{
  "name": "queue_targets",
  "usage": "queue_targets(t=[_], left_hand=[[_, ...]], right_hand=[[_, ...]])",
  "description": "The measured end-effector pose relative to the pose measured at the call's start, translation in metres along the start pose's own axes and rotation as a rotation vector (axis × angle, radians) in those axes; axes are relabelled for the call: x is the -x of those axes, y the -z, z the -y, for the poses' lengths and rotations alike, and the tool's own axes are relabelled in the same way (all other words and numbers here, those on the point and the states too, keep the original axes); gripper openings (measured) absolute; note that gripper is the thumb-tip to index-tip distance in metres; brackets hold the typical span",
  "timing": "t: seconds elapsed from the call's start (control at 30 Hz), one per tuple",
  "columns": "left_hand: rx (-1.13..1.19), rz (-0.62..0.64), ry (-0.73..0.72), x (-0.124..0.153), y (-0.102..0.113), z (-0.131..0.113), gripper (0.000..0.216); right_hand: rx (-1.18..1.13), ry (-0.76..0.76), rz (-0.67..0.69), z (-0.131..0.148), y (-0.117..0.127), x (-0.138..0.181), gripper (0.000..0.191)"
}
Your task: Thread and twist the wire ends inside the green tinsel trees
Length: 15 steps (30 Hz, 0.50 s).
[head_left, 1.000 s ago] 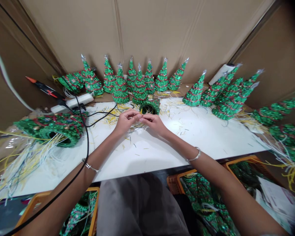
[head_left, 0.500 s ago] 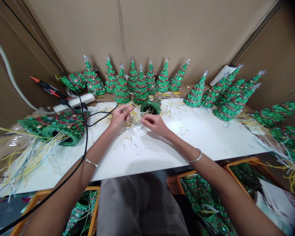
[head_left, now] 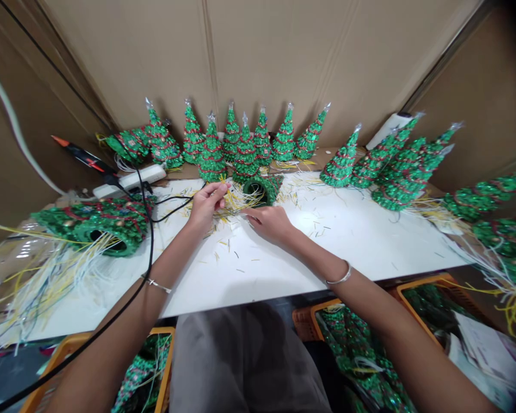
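Observation:
A small green tinsel Christmas tree [head_left: 272, 188] lies on its side on the white tabletop, its hollow round base toward me. From the base comes a bundle of thin white and yellow wires [head_left: 242, 198]. My left hand [head_left: 207, 205] is closed, thumb and index finger pinching wire ends at the left of the bundle. Just in front of the base, my right hand [head_left: 272, 222] has its fingers curled and the index finger reaching along the wires. What the right fingers hold is hidden. Short wire clippings [head_left: 227, 244] are scattered beneath and around both hands.
Several decorated trees [head_left: 245, 152] stand along the back, with more at right [head_left: 399, 183]. A larger tree [head_left: 107, 221] lies at left, wires trailing. Near it are a black-and-orange tool [head_left: 83, 156], a power strip [head_left: 131, 180] and a hanging black cable [head_left: 152, 241]. Orange crates [head_left: 312, 321] sit below.
White and yellow wires now fan out between my hands in front of the tree's base. My right hand has dropped slightly, its index finger now stretched left. My left hand has shifted slightly left.

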<state>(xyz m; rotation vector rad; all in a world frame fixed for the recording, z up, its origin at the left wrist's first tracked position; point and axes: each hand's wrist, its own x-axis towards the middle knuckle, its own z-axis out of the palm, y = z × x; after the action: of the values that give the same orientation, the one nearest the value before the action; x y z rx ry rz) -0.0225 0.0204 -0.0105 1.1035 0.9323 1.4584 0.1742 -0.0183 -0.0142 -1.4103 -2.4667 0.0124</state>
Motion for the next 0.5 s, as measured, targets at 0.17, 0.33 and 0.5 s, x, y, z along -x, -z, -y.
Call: queue_targets(t=[0.17,0.33,0.5], left_hand=[[-0.005,0.003,-0.017,0.003,-0.005,-0.003,0.036],[-0.013,0.005,-0.007,0.004,-0.007,-0.004,0.040],[-0.046,0.014,-0.013,0.007,-0.010,-0.006,0.040]], right_hand=[[0.018,0.055,-0.027,0.002,-0.001,0.001,0.033],[0.053,0.173,0.029,0.010,-0.006,-0.003,0.034],[0.051,0.174,0.052,0.015,-0.009,-0.010,0.033]])
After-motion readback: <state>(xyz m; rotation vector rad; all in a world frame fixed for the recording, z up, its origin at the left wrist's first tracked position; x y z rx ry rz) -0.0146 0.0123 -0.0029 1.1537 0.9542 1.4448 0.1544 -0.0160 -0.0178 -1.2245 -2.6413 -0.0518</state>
